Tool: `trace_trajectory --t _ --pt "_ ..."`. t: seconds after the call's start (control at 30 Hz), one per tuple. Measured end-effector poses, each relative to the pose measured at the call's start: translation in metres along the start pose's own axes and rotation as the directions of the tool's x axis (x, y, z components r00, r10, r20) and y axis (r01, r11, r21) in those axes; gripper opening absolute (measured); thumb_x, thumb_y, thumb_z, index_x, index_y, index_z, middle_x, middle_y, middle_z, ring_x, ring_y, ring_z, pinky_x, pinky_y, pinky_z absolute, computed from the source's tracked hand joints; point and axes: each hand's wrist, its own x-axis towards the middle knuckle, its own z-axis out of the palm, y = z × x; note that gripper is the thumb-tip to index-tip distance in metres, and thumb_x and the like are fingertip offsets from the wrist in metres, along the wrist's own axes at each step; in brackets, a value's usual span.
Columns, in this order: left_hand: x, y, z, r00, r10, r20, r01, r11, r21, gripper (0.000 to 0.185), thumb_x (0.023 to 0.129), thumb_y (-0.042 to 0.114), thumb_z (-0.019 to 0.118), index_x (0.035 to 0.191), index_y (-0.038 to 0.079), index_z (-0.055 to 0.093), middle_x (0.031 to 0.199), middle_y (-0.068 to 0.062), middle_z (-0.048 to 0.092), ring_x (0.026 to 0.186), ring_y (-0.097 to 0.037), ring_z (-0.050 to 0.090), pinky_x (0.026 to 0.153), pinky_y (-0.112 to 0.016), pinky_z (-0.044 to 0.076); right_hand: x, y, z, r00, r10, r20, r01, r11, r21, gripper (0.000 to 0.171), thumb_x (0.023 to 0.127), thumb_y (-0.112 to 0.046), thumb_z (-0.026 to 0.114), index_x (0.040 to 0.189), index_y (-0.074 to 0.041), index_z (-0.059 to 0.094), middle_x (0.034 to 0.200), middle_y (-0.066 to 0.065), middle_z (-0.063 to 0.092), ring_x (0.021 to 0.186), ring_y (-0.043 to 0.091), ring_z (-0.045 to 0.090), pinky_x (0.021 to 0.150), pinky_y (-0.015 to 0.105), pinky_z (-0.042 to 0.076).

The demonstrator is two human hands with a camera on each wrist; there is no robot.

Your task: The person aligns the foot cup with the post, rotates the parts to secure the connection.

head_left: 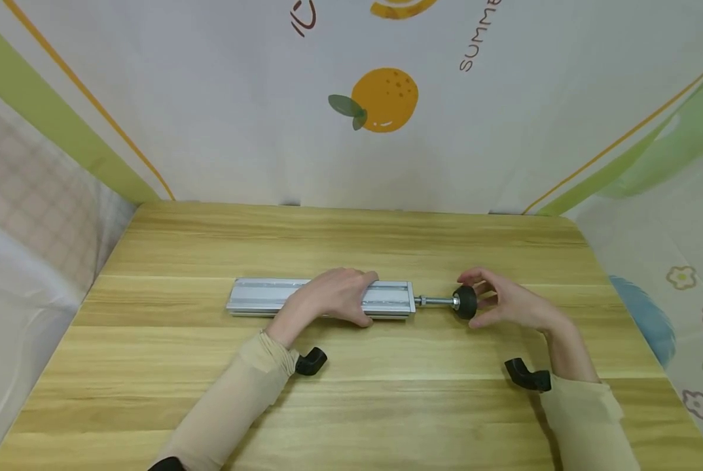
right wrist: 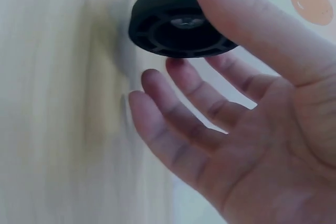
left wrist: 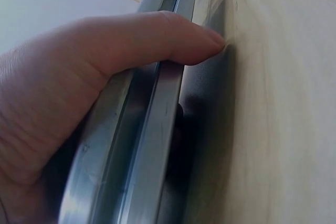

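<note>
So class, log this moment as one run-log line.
left hand: presses aluminium rail onto table | right hand: open around black levelling foot | foot on threaded stud
</note>
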Motion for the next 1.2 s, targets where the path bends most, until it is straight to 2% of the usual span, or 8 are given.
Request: trace_trajectory --t 0.17,0.33,0.57,0.67,0.8,0.93,1.03,1.2 --pt "0.0011 -0.001 0.0003 1.0 0.005 0.004 -0.005 1.0 -0.011 0.051 0.075 0.037 0.082 0.112 0.014 0.057 0.086 0.005 0.063 0.075 -0.013 0.056 0.073 -0.032 0.052 0.0012 0.0017 0.0006 1.0 0.017 -0.024 -0.017 1.0 0.015 0.073 0.078 -0.014 0.089 0.137 -0.002 0.048 0.134 0.02 0.055 0.116 0.026 0.056 0.093 0.027 0.054" --pt "0.0005 -0.0016 0.0002 1.0 0.003 0.003 -0.003 1.0 -0.005 0.052 0.075 0.038 0.082 0.114 0.014 0.057 0.088 0.005 0.063 0.076 -0.013 0.057 0.075 -0.033 0.052 0.0021 0.0006 0.0003 0.999 0.035 -0.035 -0.034 0.999 0.019 0.066 0.078 -0.015 0.089 0.132 -0.004 0.053 0.121 0.019 0.06 0.101 0.023 0.06 0.082 0.028 0.055" --pt "0.0004 -0.002 0.0004 1.0 -0.001 0.006 0.001 1.0 0.004 0.056 0.076 0.039 0.082 0.119 0.014 0.056 0.089 0.005 0.063 0.078 -0.014 0.057 0.076 -0.034 0.053 -0.0015 0.0006 -0.0017 1.0 -0.015 -0.019 0.014 0.998 -0.065 0.056 0.091 -0.018 0.077 0.141 -0.004 0.055 0.104 0.011 0.063 0.091 0.013 0.057 0.076 0.026 0.051" --pt "0.0006 -0.0019 0.0011 1.0 0.001 0.008 -0.001 1.0 0.003 0.056 0.076 0.039 0.082 0.119 0.014 0.056 0.087 0.005 0.063 0.077 -0.014 0.057 0.076 -0.033 0.052 -0.0031 0.0006 -0.0027 1.0 -0.009 0.013 0.011 0.996 -0.093 0.055 0.097 -0.021 0.071 0.145 -0.002 0.053 0.105 0.008 0.065 0.092 0.012 0.058 0.077 0.026 0.052" --pt "0.0009 -0.0024 0.0019 1.0 0.002 0.008 -0.002 1.0 0.007 0.055 0.076 0.039 0.082 0.118 0.014 0.056 0.087 0.005 0.062 0.076 -0.013 0.056 0.075 -0.033 0.052 -0.0031 0.0027 -0.0032 0.999 -0.006 0.036 0.01 0.993 -0.115 0.057 0.099 -0.024 0.069 0.148 -0.002 0.051 0.11 0.008 0.067 0.095 0.01 0.06 0.08 0.026 0.053" --pt "0.0008 -0.0022 0.0016 1.0 0.002 0.006 -0.003 1.0 0.007 0.054 0.076 0.038 0.082 0.116 0.014 0.056 0.087 0.005 0.062 0.076 -0.013 0.056 0.074 -0.032 0.051 -0.0035 0.005 -0.0033 1.0 -0.015 0.023 0.016 0.998 -0.06 0.068 0.092 -0.02 0.077 0.15 -0.005 0.046 0.127 0.012 0.062 0.104 0.01 0.06 0.085 0.026 0.055" --pt "0.0004 -0.002 0.0012 1.0 0.001 0.008 -0.001 1.0 -0.004 0.053 0.076 0.038 0.082 0.116 0.014 0.056 0.087 0.005 0.062 0.075 -0.013 0.056 0.074 -0.032 0.051 -0.0021 0.0065 -0.0027 0.999 -0.036 -0.012 0.036 0.999 -0.005 0.075 0.083 -0.015 0.085 0.145 -0.006 0.046 0.138 0.015 0.054 0.108 0.011 0.058 0.088 0.027 0.055" --pt "0.0002 -0.0019 0.0005 1.0 0.0 0.009 0.0 1.0 -0.01 0.054 0.076 0.038 0.083 0.116 0.014 0.056 0.086 0.005 0.062 0.075 -0.013 0.056 0.074 -0.032 0.052 0.0035 0.0083 0.0009 0.998 -0.054 -0.037 0.054 0.999 0.004 0.073 0.077 -0.014 0.09 0.136 -0.005 0.049 0.132 0.015 0.055 0.106 0.015 0.059 0.087 0.029 0.055"
